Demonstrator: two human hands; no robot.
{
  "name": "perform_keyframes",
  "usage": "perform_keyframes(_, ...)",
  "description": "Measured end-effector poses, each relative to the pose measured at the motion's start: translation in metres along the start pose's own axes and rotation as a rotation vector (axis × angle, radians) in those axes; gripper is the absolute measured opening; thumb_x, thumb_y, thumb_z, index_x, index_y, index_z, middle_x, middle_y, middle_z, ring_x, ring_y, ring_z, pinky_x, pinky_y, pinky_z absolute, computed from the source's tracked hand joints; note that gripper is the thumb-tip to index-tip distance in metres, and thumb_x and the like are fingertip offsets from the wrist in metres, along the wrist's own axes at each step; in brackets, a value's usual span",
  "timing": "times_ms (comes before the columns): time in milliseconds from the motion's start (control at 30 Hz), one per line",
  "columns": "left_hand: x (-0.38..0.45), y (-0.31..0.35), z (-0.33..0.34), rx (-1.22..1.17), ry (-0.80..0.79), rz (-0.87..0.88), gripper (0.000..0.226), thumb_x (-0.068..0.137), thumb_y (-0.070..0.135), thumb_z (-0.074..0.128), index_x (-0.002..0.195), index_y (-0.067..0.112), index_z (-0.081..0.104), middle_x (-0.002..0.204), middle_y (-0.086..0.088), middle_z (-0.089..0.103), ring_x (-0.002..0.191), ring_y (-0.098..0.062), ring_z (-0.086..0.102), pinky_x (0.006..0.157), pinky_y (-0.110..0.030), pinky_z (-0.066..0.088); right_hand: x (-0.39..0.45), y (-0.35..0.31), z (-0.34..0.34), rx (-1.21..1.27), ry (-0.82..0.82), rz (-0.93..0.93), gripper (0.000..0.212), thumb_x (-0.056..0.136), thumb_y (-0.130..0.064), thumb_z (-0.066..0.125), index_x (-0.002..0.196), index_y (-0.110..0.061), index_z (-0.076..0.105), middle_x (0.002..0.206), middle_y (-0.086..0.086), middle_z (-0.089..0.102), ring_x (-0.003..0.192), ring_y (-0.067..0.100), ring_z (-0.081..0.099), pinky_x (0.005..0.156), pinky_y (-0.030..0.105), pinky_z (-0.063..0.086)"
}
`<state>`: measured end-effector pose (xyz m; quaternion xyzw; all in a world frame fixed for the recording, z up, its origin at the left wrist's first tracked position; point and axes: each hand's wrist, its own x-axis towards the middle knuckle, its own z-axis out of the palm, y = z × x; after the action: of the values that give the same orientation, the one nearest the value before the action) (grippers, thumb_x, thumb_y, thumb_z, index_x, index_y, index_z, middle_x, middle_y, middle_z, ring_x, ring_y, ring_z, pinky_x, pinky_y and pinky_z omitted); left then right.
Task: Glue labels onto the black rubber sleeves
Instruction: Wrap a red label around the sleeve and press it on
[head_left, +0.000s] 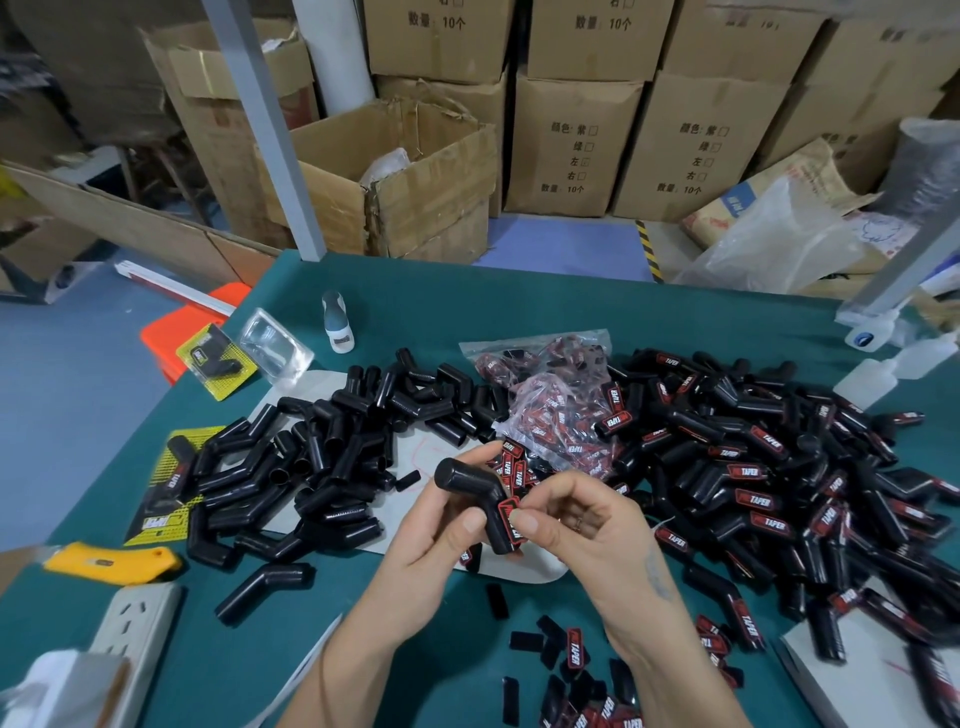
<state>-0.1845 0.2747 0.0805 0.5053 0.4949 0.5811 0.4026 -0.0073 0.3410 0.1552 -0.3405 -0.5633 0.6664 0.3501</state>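
My left hand (441, 525) grips a bent black rubber sleeve (470, 486) above the green table. A red and black label (508, 512) lies on the sleeve's lower leg, and my right hand (576, 519) presses it there with thumb and fingertip. A heap of unlabelled black sleeves (332, 457) lies to the left. Labelled sleeves (769, 483) are piled at the right. Loose labels (576, 660) are scattered near my right forearm, and more fill a clear bag (561, 410) behind my hands.
A yellow utility knife (114, 561) and a white power strip (135, 623) lie at the near left. A glue bottle (337, 325) stands at the back, clear squeeze bottles (878, 374) at the right. Cardboard boxes (571, 140) stand beyond the table.
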Motion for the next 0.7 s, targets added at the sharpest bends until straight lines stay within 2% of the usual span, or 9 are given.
perform_keyframes(67,-0.0002,0.0016,0.0000,0.022,0.009,0.005,0.053,0.106,0.046,0.060,0.155,0.031,0.047,0.127,0.011,0.064,0.113,-0.013,0.062,0.104,-0.066,0.045,-0.0003,-0.0008,0.0005,-0.002,0.000,-0.006,0.014,0.076,-0.027,0.088,0.082,-0.020,0.077,0.085,0.008,0.074,0.082,0.015,0.068,0.078,0.021,0.054)
perform_keyframes(233,-0.0013,0.0031,0.0001,0.026,0.003,0.020,0.055,0.105,0.047,0.061,0.156,0.031,0.047,0.135,0.004,0.062,0.126,-0.028,0.059,0.106,-0.078,0.040,0.0000,-0.0002,0.0005,-0.006,0.010,-0.015,0.013,0.076,-0.024,0.088,0.081,-0.019,0.077,0.085,0.012,0.073,0.080,0.015,0.067,0.076,0.021,0.053)
perform_keyframes(367,-0.0016,0.0033,0.0002,0.018,0.011,0.023,0.056,0.105,0.047,0.062,0.155,0.030,0.048,0.136,0.000,0.061,0.126,-0.035,0.058,0.103,-0.082,0.039,-0.0005,-0.0006,0.0001,-0.007,0.012,-0.013,0.016,0.074,-0.028,0.088,0.081,-0.019,0.077,0.084,0.009,0.074,0.079,0.014,0.066,0.075,0.019,0.052)
perform_keyframes(567,-0.0006,0.0034,0.0012,0.009,0.006,0.016,0.055,0.105,0.046,0.062,0.156,0.029,0.047,0.134,0.000,0.062,0.124,-0.035,0.059,0.101,-0.082,0.040,-0.0007,-0.0002,0.0006,-0.010,0.008,-0.020,0.009,0.077,-0.018,0.086,0.080,-0.017,0.077,0.082,0.008,0.073,0.077,0.012,0.066,0.073,0.019,0.052)
perform_keyframes(700,-0.0010,0.0039,0.0009,0.008,0.002,0.019,0.055,0.105,0.044,0.062,0.156,0.028,0.047,0.135,0.002,0.062,0.125,-0.031,0.059,0.103,-0.081,0.040,-0.0006,-0.0013,0.0015,-0.008,0.018,-0.013,0.010,0.076,-0.019,0.086,0.080,-0.016,0.077,0.082,0.011,0.073,0.077,0.014,0.066,0.073,0.020,0.052)
